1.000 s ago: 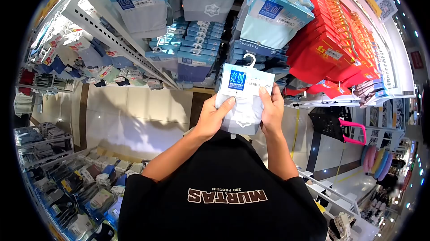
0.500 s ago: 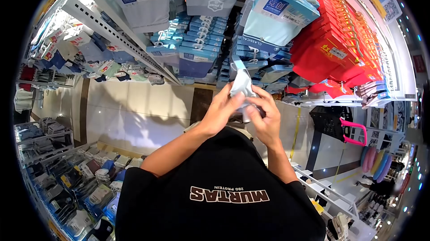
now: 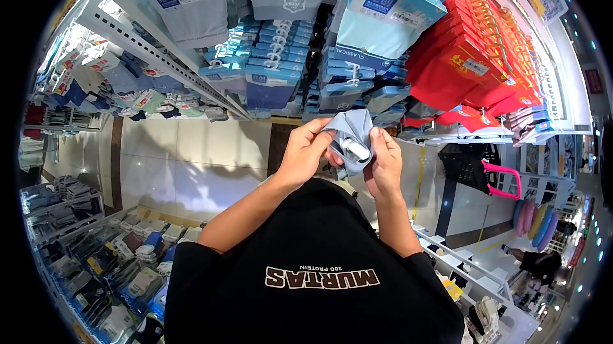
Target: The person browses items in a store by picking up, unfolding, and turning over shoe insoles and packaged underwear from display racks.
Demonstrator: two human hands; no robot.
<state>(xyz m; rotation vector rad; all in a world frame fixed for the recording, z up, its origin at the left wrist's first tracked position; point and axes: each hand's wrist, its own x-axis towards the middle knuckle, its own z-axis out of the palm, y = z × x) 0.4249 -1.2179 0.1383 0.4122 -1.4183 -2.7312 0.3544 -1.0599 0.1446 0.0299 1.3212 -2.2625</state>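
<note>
Currently pinching grey-blue fabric (image 3: pixel 357 127) spread open between left hand (image 3: pixel 301 153) and right hand (image 3: pixel 385 164), with forearms (image 3: pixel 252 213) angled inward, near blue-carded packs (image 3: pixel 347 92), between pale floor (image 3: pixel 191 146) leftward and black basket (image 3: pixel 465 164) rightward.

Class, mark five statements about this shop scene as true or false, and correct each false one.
1. The left hand and the right hand both hold the grey item. True.
2. The red packs hang to the left of the blue-topped packs. False: the red packs hang to the right of the blue-topped packs in the picture.
3. A white piece shows in the opening of the grey item. True.
4. The black shirt has a plain front. False: lettering runs across the black shirt.
5. The basket with the pink handle is white. False: the basket is black.
</note>
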